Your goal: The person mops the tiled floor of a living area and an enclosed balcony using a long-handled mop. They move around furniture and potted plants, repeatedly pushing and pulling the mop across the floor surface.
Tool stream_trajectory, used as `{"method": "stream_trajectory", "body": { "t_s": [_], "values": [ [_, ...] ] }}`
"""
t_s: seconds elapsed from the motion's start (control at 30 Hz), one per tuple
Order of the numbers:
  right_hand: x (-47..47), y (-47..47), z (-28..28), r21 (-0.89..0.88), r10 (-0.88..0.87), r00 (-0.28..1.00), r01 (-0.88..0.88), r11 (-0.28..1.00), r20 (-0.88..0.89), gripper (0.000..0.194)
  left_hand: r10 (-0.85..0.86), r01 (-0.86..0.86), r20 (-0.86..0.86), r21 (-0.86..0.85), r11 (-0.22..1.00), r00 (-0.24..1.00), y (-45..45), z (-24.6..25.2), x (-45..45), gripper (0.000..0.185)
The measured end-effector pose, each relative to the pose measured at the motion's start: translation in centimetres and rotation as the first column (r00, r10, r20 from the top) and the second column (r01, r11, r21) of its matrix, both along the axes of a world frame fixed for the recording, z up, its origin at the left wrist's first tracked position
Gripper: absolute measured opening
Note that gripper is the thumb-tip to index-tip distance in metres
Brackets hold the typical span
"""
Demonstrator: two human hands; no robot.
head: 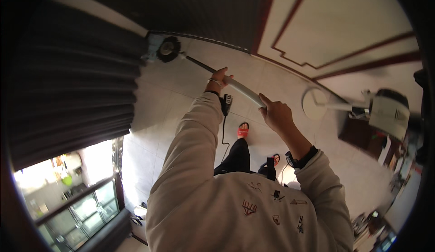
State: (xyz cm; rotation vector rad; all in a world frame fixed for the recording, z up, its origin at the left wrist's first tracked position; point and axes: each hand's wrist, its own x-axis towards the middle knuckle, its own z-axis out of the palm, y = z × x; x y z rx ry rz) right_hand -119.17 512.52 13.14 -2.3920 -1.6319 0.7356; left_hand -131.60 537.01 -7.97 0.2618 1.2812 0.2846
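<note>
A long mop-like pole (pixel 245 90) runs slantwise across the view, pale along its near part and dark towards its far end. Its round head, with a dark fringe (pixel 169 49), rests on the floor by the corner at upper left. My left hand (pixel 222 77) is around the pole near its middle, a bracelet on the wrist. Closer to me, my right hand (pixel 277 115) grips the pole's near end, thumb along the tube. A black device (pixel 226 104) with a cable shows beside my left wrist, and another small device (pixel 291 159) sits at my right wrist.
Dark curtains (pixel 74 78) hang at left, reaching near the round head. Something bluish (pixel 154 45) lies in that corner. A pale pedestal appliance with a round base (pixel 314 103) stands at right, before dark furniture (pixel 360 135). My feet, one in a red sandal (pixel 243 129), stand on tiles.
</note>
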Motion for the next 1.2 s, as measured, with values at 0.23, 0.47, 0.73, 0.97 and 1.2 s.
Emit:
{"method": "stream_trajectory", "body": {
  "t_s": [0.23, 0.47, 0.73, 0.97, 1.2],
  "values": [
    [3.1, -11.0, 2.3, 0.021, -0.133, 0.990, 0.134, 0.991, -0.048, 0.045, -0.150, 0.155, 0.045, -0.140, 0.978, 0.988, -6.0, 0.1, 3.3, 0.050],
    [4.7, -29.7, 11.0, -0.091, -0.339, 0.940, 0.335, 0.938, -0.034, 0.048, -0.516, 0.530, 0.127, -0.151, 0.834, 0.847, -17.4, -3.6, 8.5, 0.048],
    [3.5, -50.9, 22.5, -0.296, -0.652, 0.756, 0.636, 0.713, 0.053, 0.046, -0.380, 0.453, 0.253, -0.377, 0.808, 0.890, -42.3, -3.1, 17.5, 0.035],
    [3.2, -64.9, 30.2, -0.356, -0.885, 0.456, 0.846, 0.398, 0.094, 0.055, -0.673, 0.740, 0.311, -0.218, 0.636, 0.671, -63.5, 2.5, 23.9, 0.041],
    [5.2, -67.3, 36.2, -0.338, -0.858, 0.494, 0.838, 0.428, 0.142, 0.062, -0.615, 0.727, 0.401, -0.258, 0.636, 0.679, -68.2, 7.7, 24.0, 0.028]
  ]
}}
